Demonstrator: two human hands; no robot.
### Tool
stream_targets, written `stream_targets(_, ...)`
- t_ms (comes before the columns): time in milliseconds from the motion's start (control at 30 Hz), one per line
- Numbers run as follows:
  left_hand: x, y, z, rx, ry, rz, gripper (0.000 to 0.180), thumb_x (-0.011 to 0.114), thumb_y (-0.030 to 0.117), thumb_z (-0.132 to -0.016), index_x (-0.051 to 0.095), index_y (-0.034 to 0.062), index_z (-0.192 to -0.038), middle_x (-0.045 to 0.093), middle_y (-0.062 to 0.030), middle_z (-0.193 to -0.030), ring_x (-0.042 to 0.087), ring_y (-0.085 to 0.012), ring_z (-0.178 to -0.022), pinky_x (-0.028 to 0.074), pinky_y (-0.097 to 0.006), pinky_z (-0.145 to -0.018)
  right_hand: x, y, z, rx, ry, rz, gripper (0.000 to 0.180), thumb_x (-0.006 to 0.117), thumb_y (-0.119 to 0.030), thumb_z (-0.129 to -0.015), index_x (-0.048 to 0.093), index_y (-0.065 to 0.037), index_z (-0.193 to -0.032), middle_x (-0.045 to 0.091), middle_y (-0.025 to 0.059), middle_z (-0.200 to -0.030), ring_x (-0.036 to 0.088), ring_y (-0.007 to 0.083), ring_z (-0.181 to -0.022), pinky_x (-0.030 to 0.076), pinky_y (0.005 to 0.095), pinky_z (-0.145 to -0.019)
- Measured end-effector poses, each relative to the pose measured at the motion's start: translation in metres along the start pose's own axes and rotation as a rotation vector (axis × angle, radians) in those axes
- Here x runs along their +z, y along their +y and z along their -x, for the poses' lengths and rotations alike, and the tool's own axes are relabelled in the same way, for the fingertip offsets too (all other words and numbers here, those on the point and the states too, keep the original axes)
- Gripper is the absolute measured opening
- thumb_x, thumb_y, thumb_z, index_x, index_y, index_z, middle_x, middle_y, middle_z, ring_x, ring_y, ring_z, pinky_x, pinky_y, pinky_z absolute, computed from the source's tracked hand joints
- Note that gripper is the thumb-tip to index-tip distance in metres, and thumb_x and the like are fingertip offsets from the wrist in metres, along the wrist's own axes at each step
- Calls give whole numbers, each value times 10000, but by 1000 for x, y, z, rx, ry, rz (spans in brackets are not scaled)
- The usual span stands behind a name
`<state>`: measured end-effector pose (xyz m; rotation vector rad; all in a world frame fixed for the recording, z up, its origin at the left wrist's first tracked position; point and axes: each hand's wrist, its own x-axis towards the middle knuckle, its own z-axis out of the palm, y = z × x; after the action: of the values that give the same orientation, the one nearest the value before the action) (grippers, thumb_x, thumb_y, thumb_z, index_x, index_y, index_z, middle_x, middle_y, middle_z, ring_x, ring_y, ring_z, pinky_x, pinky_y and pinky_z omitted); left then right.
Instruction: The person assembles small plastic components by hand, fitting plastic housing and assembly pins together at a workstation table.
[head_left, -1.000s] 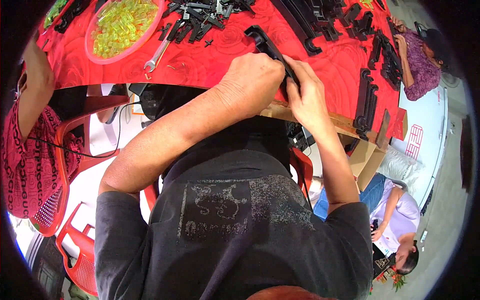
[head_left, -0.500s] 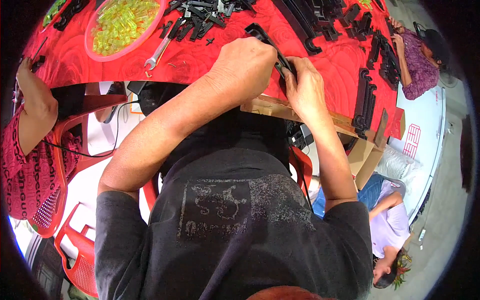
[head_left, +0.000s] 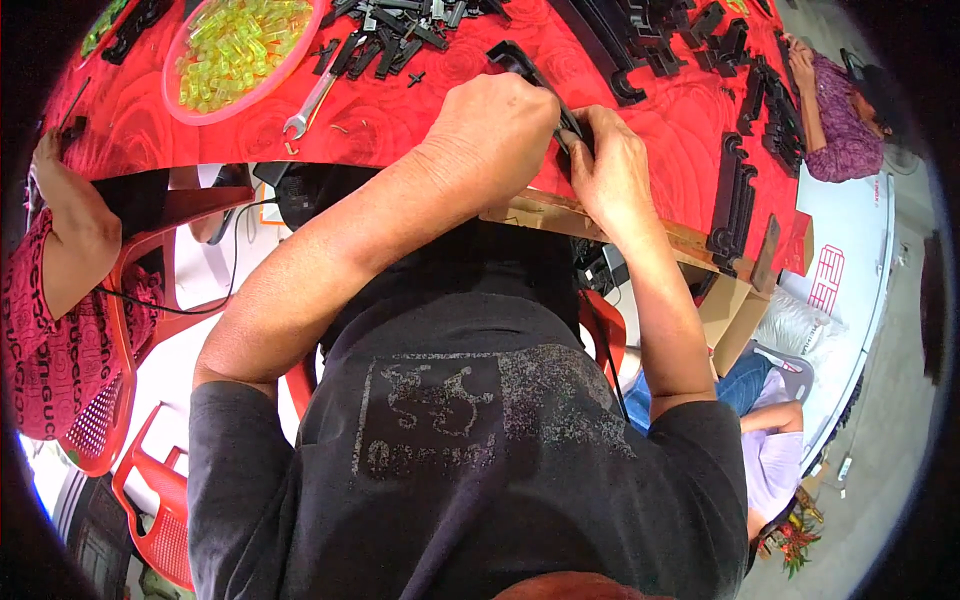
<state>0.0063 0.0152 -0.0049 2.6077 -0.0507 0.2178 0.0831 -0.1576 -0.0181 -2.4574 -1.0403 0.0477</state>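
A long black plastic part (head_left: 520, 62) lies slantwise on the red rose-patterned surface (head_left: 450, 120), close to its near edge, and both hands meet on it. The left hand (head_left: 495, 120) is curled over the part's middle, grip clenched around it, knuckles upward, so most of the piece is hidden beneath it. The right hand (head_left: 612, 170) sits just beside the left, touching it, its grip pinched on the part's nearer end at the surface's edge; only the far end of the part sticks out beyond the left hand.

Farther out on the surface, a silver wrench (head_left: 315, 95) lies to the left of the hands, and beyond it a round pink tray (head_left: 190, 105) holds a heap of small yellow-green translucent pieces (head_left: 240, 45). A scatter of small black parts (head_left: 400, 25) lies at the far side, and stacks of longer black parts (head_left: 735, 190) run along the right side.

At the left edge another person's arm (head_left: 70, 215) rests by a red plastic chair (head_left: 130, 300). At the far right a person in a purple top (head_left: 835, 110) sits at the surface.
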Motion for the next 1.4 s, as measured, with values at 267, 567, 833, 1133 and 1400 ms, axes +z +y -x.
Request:
stream_targets(267, 3, 5, 4, 5, 3, 11, 137, 626, 93, -772, 683, -18, -827, 700, -218, -804, 714, -384, -768, 583, -470, -670, 4, 1, -2, -14, 13, 11, 181, 621, 18, -799, 583, 29, -976, 633, 258, -893, 630, 455, -896, 498, 523, -780)
stream_targets(567, 8, -4, 4, -2, 81, 54, 200, 605, 190, -897, 609, 10, -812, 634, -231, -712, 653, -438, -714, 526, -540, -627, 3, 5, -2, -7, 3, -55, 143, 642, -38, -844, 553, 38, -926, 626, 265, -884, 621, 466, -876, 489, 527, -766)
stream_targets(833, 8, -1, 4, -9, 88, 12, 195, 592, 188, -900, 594, 11, -817, 633, -215, -688, 660, -422, -693, 531, -529, -611, 6, 3, -4, 38, -15, -9, 154, 636, -89, -878, 554, 29, -935, 629, 272, -886, 625, 467, -863, 488, 542, -745)
stream_targets(1133, 2, 11, 5, -11, 19, -34, 141, 651, 107, -781, 659, -13, -854, 693, -211, -750, 719, -366, -723, 580, -458, -622, 8, -1, -5, 19, -29, 102, 166, 645, -101, -870, 545, 18, -931, 629, 264, -884, 627, 458, -867, 492, 546, -732)
stream_targets(1400, 4, 14, 8, -39, 16, -30, 124, 650, 99, -774, 635, -5, -839, 689, -204, -738, 718, -367, -723, 579, -466, -614, 11, 3, -4, -49, -6, 121, 162, 648, -76, -846, 535, 11, -922, 616, 250, -875, 623, 453, -869, 490, 544, -731)
